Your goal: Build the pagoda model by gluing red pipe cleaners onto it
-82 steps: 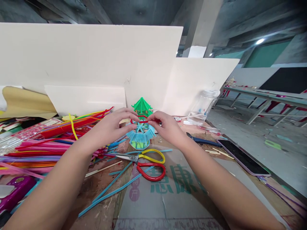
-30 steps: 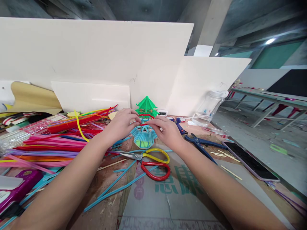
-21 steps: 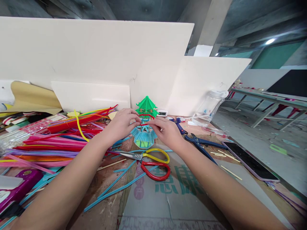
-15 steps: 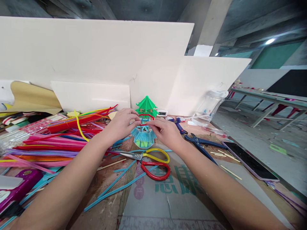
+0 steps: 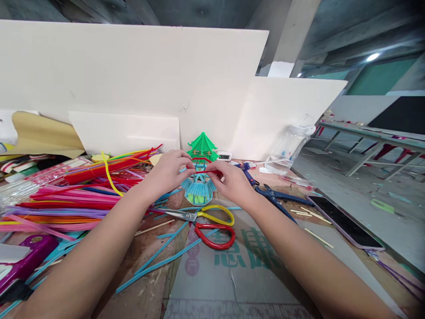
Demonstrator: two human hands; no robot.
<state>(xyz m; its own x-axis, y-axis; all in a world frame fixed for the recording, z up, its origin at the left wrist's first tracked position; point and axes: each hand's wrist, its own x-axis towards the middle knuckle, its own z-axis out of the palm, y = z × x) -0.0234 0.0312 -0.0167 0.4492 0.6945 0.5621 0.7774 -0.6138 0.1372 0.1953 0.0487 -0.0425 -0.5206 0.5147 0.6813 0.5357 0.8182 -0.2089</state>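
A small pagoda model stands in front of me, with a green pointed roof and a pale blue lower tier. Before its middle level a short red pipe cleaner is stretched between my two hands. My left hand pinches its left end between thumb and fingers. The right end is pinched by my right hand, close to the model's right side. Whether the red piece touches the model I cannot tell. Just below lie scissors with one yellow and one red handle.
Bundles of coloured pipe cleaners cover the left side. Loose blue strips lie in front. At right are blue pliers, small wooden sticks, a phone and a clear plastic jar. White boards stand behind.
The right hand has shifted slightly left, and the red piece now lies straighter between the hands. The left hand stays nearly where it was.
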